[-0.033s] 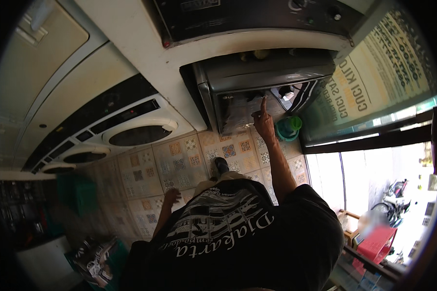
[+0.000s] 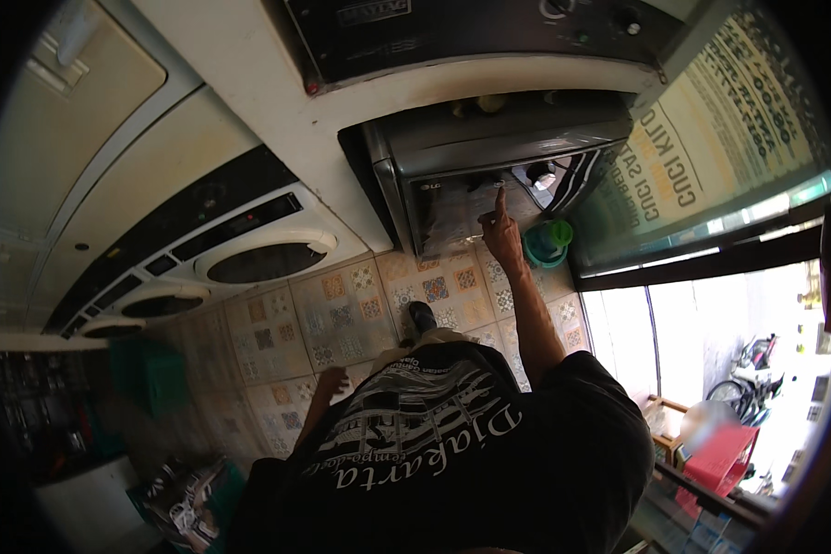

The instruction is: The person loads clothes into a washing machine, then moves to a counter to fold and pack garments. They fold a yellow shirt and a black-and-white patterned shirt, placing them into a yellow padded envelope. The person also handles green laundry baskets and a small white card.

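My right hand (image 2: 501, 233) reaches forward with its index finger stretched out and the other fingers curled. That fingertip is at a small round button (image 2: 499, 183) on the glossy front panel of a dark grey washing machine (image 2: 517, 138). Whether the tip presses or just touches it, I cannot tell. Nothing is held in this hand. My left hand (image 2: 332, 379) hangs low at my side over the patterned tile floor (image 2: 342, 319), its fingers loosely apart and empty.
Large cream machines with round dark doors (image 2: 268, 262) line the left. Beside the dark machine's right end stands a green tub (image 2: 547, 246). Above it runs a black control panel (image 2: 489, 37). A bag of cloth (image 2: 189, 503) sits lower left. A lettered window (image 2: 683, 171) closes the right.
The view has shifted very slightly. My right index finger stays at the button, and the fingers of my left hand look a little more spread.
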`<state>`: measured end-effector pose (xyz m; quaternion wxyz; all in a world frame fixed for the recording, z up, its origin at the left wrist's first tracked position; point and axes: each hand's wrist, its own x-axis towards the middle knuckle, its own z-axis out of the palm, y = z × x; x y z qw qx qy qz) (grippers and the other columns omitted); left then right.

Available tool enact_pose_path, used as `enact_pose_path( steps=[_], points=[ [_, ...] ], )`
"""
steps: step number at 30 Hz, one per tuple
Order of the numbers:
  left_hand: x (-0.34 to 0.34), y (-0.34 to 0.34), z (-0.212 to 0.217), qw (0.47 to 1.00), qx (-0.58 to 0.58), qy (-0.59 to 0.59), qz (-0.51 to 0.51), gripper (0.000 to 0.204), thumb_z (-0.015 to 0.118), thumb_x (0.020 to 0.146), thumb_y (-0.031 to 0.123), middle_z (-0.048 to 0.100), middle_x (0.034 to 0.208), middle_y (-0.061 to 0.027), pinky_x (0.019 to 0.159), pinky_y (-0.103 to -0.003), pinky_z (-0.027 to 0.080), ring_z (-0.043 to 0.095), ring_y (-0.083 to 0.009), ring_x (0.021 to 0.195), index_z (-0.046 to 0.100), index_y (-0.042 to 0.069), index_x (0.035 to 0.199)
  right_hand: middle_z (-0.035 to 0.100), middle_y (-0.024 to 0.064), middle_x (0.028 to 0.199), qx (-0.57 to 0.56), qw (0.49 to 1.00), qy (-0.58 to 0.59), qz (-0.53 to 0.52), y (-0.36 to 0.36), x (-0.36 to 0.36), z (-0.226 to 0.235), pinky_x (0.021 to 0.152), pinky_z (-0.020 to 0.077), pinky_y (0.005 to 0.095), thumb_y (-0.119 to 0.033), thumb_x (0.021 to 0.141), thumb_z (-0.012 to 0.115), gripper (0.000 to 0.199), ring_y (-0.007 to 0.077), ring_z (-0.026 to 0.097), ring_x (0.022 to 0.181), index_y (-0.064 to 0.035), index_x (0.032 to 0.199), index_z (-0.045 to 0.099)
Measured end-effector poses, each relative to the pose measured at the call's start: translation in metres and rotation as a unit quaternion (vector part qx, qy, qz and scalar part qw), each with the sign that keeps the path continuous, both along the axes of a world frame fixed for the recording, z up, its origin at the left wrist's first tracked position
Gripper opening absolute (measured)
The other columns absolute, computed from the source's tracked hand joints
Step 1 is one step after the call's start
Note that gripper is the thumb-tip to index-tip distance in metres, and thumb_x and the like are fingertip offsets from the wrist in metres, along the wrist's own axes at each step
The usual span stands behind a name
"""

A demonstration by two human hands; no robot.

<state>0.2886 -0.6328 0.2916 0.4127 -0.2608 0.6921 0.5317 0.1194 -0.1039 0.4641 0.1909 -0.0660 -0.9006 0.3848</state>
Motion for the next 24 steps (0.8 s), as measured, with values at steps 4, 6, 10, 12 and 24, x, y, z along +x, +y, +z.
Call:
enact_pose_path(
  steps=[4,6,10,12,24],
  points=[
    [0.013,-0.015,-0.051,0.986,-0.037,0.051,-0.157,0.037,0.057,0.084,0.035,0.062,0.09,-0.0114,0.056,-0.037,0.049,0.061,-0.0237,0.07,0.055,0.005,0.105,0.065,0.0133,0.081,0.012,0.998,-0.061,-0.025,0.005,0.024,-0.008,0.056,0.0513,0.0333,-0.002,0.08,0.052,0.076,0.0233,0.063,0.057,-0.003,0.14,0.005],
    [0.018,-0.013,-0.056,0.971,-0.001,0.117,-0.211,0.037,0.057,0.084,0.034,0.062,0.09,-0.0117,0.056,-0.036,0.049,0.062,-0.0233,0.07,0.055,0.004,0.106,0.066,0.0126,0.081,-0.007,0.997,-0.068,-0.037,0.002,0.038,-0.019,0.056,0.0515,0.0322,-0.004,0.08,0.052,0.075,0.0211,0.062,0.056,-0.0042,0.14,0.006],
    [0.026,0.0,-0.05,0.989,0.007,0.034,-0.142,0.038,0.056,0.085,0.033,0.062,0.091,-0.013,0.057,-0.035,0.05,0.062,-0.0222,0.071,0.055,0.003,0.108,0.061,0.0222,0.074,-0.077,0.992,-0.095,-0.042,-0.023,0.077,-0.021,0.059,0.0466,0.0433,-0.006,0.077,0.056,0.076,0.0389,0.059,0.065,0.0028,0.138,0.01],
    [0.027,0.007,-0.045,0.996,-0.022,-0.032,-0.083,0.038,0.055,0.085,0.031,0.062,0.092,-0.0136,0.058,-0.035,0.05,0.062,-0.022,0.071,0.054,0.002,0.109,0.06,0.0229,0.07,-0.073,0.992,-0.096,-0.024,-0.033,0.08,-0.015,0.057,0.0457,0.0447,-0.005,0.076,0.057,0.08,0.0398,0.058,0.061,0.0028,0.138,0.006],
    [0.053,0.016,-0.004,0.995,-0.068,-0.017,-0.07,0.037,0.052,0.087,0.029,0.061,0.099,-0.0144,0.064,-0.041,0.05,0.062,-0.0238,0.077,0.052,0.002,0.112,0.061,0.0211,0.07,0.051,0.996,-0.078,0.006,0.003,-0.004,-0.021,0.056,0.0474,0.0433,-0.008,0.079,0.05,0.083,0.0366,0.06,0.057,0.0031,0.136,-0.01]
  ],
)
